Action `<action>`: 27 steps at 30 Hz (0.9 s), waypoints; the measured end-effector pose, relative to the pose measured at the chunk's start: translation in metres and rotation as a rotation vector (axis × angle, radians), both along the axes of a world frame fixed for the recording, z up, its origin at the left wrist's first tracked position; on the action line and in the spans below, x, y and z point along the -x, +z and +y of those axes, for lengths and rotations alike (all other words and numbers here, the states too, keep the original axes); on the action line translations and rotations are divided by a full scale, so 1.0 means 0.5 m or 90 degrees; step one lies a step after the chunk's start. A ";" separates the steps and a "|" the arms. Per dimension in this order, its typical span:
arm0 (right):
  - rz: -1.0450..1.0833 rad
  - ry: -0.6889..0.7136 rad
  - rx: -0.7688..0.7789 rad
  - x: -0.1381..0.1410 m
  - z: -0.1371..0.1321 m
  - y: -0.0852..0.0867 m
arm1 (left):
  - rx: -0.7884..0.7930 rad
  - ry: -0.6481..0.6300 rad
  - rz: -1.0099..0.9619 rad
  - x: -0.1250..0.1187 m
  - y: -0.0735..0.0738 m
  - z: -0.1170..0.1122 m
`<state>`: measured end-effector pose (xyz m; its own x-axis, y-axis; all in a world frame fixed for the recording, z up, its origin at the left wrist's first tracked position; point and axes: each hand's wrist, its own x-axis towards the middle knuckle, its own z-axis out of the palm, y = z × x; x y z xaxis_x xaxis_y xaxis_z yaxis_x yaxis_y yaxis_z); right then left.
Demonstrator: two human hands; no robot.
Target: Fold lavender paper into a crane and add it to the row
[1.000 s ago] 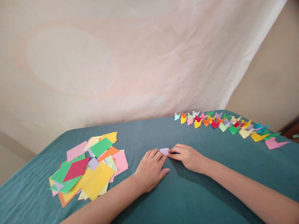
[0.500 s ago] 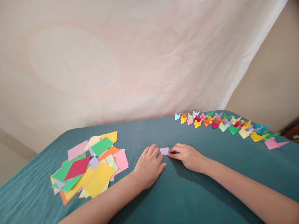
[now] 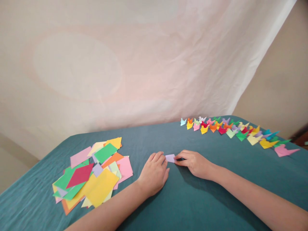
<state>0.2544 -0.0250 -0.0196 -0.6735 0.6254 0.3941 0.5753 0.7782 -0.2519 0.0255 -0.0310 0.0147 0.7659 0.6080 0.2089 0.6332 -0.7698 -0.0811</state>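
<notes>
A small piece of lilac origami paper (image 3: 170, 158) lies flat on the cloth between my two hands. My right hand (image 3: 193, 163) pinches its right edge between thumb and fingers. On the other side, my left hand (image 3: 154, 173) rests palm down with its fingers stretched out. Its index fingertip reaches the paper's left edge, and the thumb points forward on the near side. What lies under the left fingers is hidden.
A loose pile of coloured paper sheets (image 3: 102, 186) lies on the left of the teal tablecloth (image 3: 154, 215). Several folded paper birds (image 3: 255, 139) stand in rows at the back right. A pale hanging sheet (image 3: 154, 64) rises behind the table.
My left thumb has drawn in closer to the fingers. The right hand keeps its pinch on the lilac paper. The whole view has shifted slightly.
</notes>
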 end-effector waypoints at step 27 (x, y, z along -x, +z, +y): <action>0.218 -0.219 0.458 0.064 0.072 0.018 | 0.008 -0.010 -0.041 -0.002 -0.020 0.003</action>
